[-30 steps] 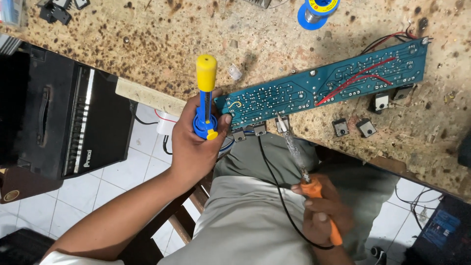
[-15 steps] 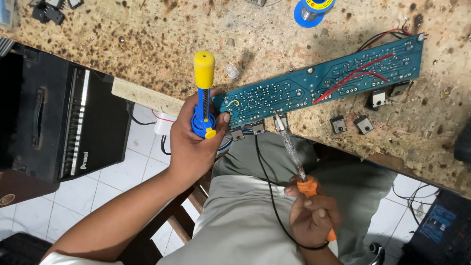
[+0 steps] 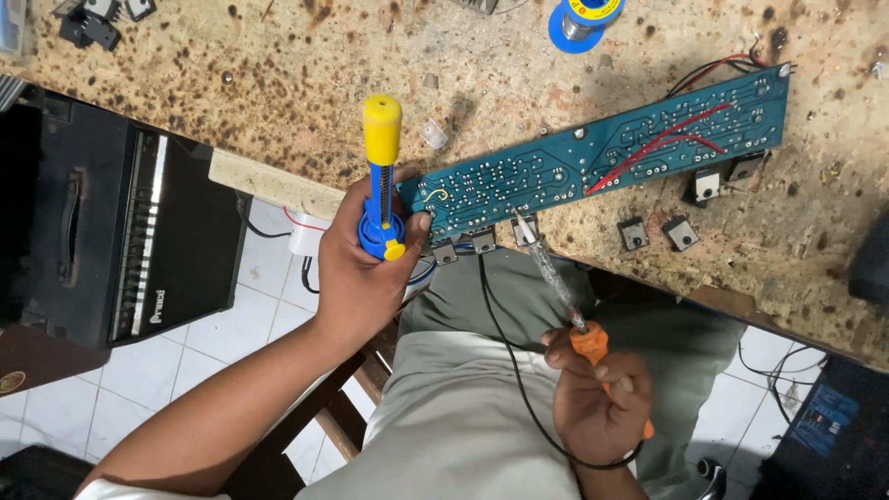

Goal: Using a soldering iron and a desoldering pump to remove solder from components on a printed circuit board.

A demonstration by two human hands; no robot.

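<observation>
From here I can't see the lower end of the blue desoldering pump (image 3: 381, 199); my left hand (image 3: 366, 268) covers it. My right hand (image 3: 597, 407) hides most of the soldering iron (image 3: 574, 319)'s orange handle. The solder spool (image 3: 581, 18) is cut off at the top edge, and the black amplifier (image 3: 102, 231) at the left edge.

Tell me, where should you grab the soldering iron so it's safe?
Grip the soldering iron by its orange handle, coming from the near, cord end, as the right hand does. The bare metal shaft and tip point away at the blue circuit board, so fingers should probably stay off them.
</observation>
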